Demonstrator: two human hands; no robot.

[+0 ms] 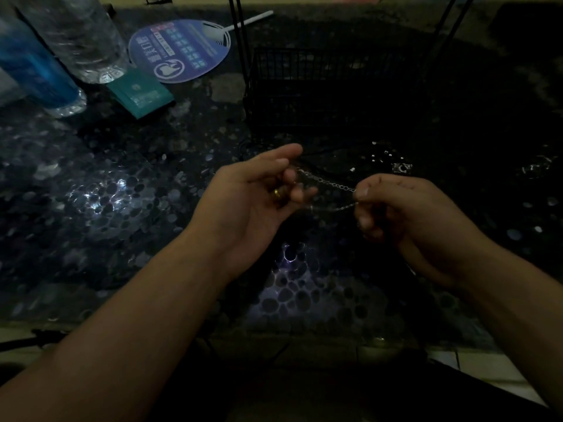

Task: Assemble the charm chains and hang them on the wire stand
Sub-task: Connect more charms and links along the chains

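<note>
So the chain (327,181) is a thin silver one, strung in the air between both hands just above the tabletop (91,184), in the middle of the shot. It looks doubled up: one strand runs from the left hand's fingertips down to the right hand, and a second, fainter strand sags just below it.

The right hand (393,208) has its fingers curled in, pinching the chain's right end between thumb and forefinger. The left hand (253,193) is palm-up with the index finger sticking out fairly straight, while the other fingers curl around the chain's left end. There's a gold ring (277,194) on one of those fingers.

Just beyond the hands is the black wire stand (329,83), with a low mesh basket at its base and thin uprights running out of the top of the frame. To the right of the hands, a handful of tiny shiny bits (384,156) are scattered on the dark pebble-patterned tabletop; too small to tell what they are.

Far left there's a clear plastic bottle (79,38) with a blue bottle (36,71) beside it, a teal packet (140,93) lying near them, and a round blue printed hand fan (179,50) with a white handle. It's pretty dark overall.
</note>
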